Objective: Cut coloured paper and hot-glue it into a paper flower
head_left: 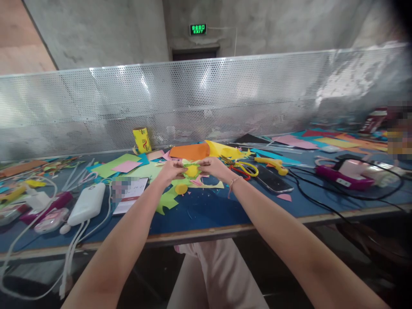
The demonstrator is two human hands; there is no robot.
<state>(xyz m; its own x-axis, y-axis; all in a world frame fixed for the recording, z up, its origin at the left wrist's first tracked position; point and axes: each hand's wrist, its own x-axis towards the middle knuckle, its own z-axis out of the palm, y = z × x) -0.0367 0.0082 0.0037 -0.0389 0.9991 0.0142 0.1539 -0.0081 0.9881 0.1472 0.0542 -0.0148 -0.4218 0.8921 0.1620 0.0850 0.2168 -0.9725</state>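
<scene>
Between my two hands, a small paper flower [192,171] with a yellow middle and a green fringed edge is held just above the table. My left hand [174,170] pinches its left edge, and my right hand [210,166] grips the right edge with thumb and fingers. Below it lie a yellow paper disc [181,189] and a cut green paper scrap [168,200]. Behind the hands is an orange paper sheet [189,151] beside a yellow paper piece [222,149]. Yellow-handled scissors [246,167] rest right of my right hand.
A phone [268,178] and a yellow glue gun [272,164] lie to the right, near a purple power strip [346,177] with black cables. A white power bank [87,202] with cables and a lit phone [131,196] lie left. A perforated metal screen [193,101] stands behind.
</scene>
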